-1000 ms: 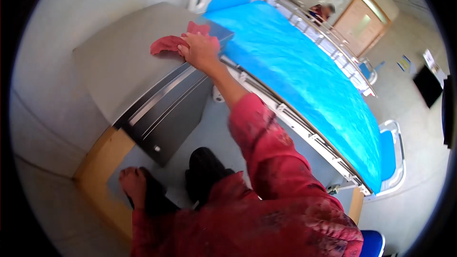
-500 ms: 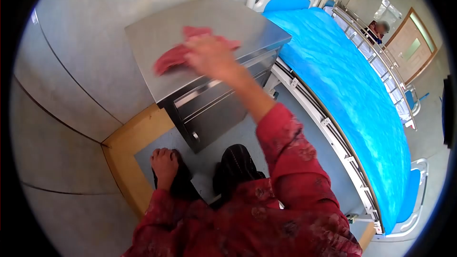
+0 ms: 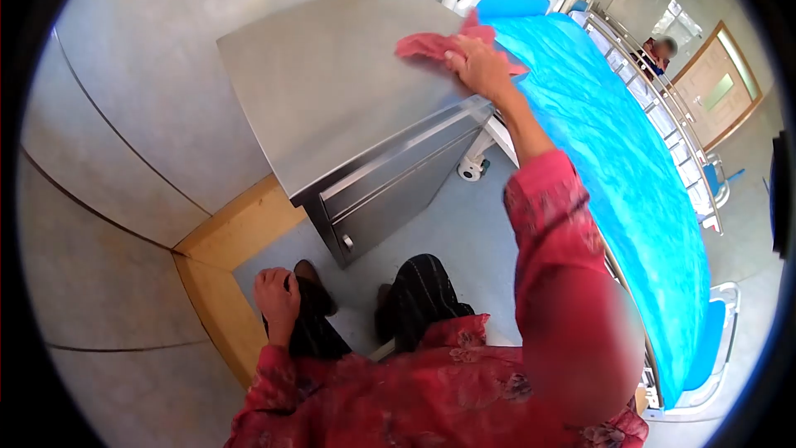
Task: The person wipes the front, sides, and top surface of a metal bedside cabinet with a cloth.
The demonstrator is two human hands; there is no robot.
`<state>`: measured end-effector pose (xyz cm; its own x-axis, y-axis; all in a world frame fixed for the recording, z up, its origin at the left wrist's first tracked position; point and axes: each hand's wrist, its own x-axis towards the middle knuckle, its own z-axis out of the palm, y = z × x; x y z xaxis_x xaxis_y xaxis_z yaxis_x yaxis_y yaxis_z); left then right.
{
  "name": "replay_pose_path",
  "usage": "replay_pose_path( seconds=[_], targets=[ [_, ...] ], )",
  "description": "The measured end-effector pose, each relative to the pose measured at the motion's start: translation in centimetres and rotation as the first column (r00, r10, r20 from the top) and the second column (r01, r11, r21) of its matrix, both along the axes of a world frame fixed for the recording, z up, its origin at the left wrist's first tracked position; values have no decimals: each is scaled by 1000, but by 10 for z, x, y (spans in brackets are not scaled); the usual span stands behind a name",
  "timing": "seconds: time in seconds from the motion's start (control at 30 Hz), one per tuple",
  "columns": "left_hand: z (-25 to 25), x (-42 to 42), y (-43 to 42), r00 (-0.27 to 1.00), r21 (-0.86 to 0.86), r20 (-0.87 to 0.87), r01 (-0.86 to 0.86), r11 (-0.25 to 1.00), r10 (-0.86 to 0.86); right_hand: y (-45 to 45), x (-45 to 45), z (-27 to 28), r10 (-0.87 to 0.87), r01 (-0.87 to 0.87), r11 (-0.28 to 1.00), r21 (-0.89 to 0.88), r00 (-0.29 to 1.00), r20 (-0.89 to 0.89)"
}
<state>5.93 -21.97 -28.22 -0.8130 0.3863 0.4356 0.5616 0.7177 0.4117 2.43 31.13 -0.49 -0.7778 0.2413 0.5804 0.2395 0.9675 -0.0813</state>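
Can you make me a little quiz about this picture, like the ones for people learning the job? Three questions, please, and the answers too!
1. Which hand is on the red cloth at the top of the metal cabinet?

2. True or false: the bed cover is yellow.

3. Where does the left hand rest?
A) on the cabinet
B) on the bed
C) on the person's own leg

Key:
1. The right hand.
2. False: the bed cover is bright blue.
3. C, on the person's own leg.
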Motion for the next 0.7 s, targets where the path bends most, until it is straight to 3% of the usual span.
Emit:
replay_pose_path(
  seconds=[0.03, 0.1, 0.2, 0.3, 0.37, 0.43, 0.47, 0.53, 0.57, 0.6, 0.67, 0.7],
  targets=[
    [2, -1, 2, 1000, -5, 7, 4, 1000, -4, -21, 14, -9, 185, -174, 981, 90, 974, -133],
    [3, 3, 8, 1000, -15, -25, 6, 1000, -7, -62, 36, -13, 406, -405, 913, 45, 895, -186],
    [-2, 3, 13, 999, -63, 21, 26, 998, -24, -126, 69, -14, 475, -484, 875, 15, 851, -225],
    [-1, 11, 13, 997, -82, -23, 67, 994, -70, -101, 66, -17, 450, -452, 890, 56, 855, -257],
    [-1, 19, 9, 996, -83, -48, 68, 994, -72, -54, 63, -2, 197, -203, 978, -37, 972, -124],
    [-1, 23, 1, 995, -76, -72, 61, 995, -67, -11, 50, 13, -98, 101, 960, -261, 995, 25],
    [-1, 25, -4, 995, -54, -81, 47, 997, -51, -14, 48, 6, -91, 94, 960, -264, 996, 22],
    [-7, 19, -9, 995, -24, -93, 32, 999, -34, -38, 47, -10, 57, -57, 998, 6, 987, -153],
    [-15, 12, -11, 998, -10, -45, 50, 999, -50, -66, 49, -19, 272, -239, 961, 139, 908, -318],
    [-20, 10, -11, 998, 1, 8, 66, 998, -66, -79, 52, -20, 280, -246, 958, 146, 908, -312],
    [-5, 15, -7, 997, -30, 18, 78, 996, -78, -95, 58, -22, 441, -447, 890, 93, 790, -425],
    [2, 15, -2, 996, -51, 21, 89, 995, -88, -81, 58, -18, 383, -339, 923, 182, 857, -345]
  ],
)
